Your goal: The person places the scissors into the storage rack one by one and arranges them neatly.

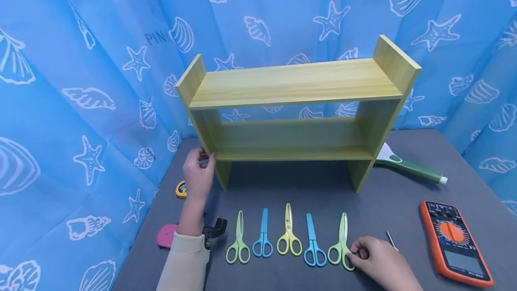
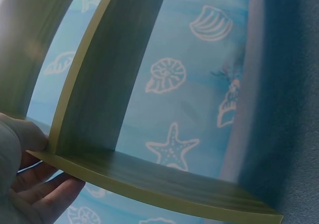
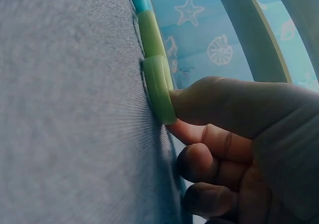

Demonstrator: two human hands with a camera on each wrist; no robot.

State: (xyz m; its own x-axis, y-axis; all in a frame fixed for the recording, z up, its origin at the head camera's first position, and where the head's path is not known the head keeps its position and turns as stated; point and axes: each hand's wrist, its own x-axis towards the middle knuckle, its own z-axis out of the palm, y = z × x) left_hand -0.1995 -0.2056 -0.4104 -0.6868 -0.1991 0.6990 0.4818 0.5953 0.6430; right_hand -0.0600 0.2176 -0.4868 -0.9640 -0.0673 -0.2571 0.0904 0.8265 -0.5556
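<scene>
"At the left side of the shelf (image 1: 299,82), how is your left hand (image 1: 198,174) set?"

"It grips the side panel (image 1: 207,125): thumb towards the inside, fingers curled round the outer face. My arm reaches forward to it in a pale sleeve (image 1: 183,262)."

"And your right hand (image 1: 379,259)?"

"It's low, knuckles up, coming in from the bottom corner. My thumb and forefinger pinch a handle loop (image 3: 158,89) of the green scissors (image 1: 342,239), and the other fingers are bent."

"Where are those scissors?"

"At the right end of a row of five pairs, in front of the shelf, blades pointing away from me."

"What's the surface?"

"A dark grey tabletop (image 1: 387,210), with an orange-edged multimeter (image 1: 454,241) lying over to my right."

"And the room?"

"A blue curtain (image 1: 121,17) with white shells and starfish hangs in folds behind the shelf and down both sides."
</scene>
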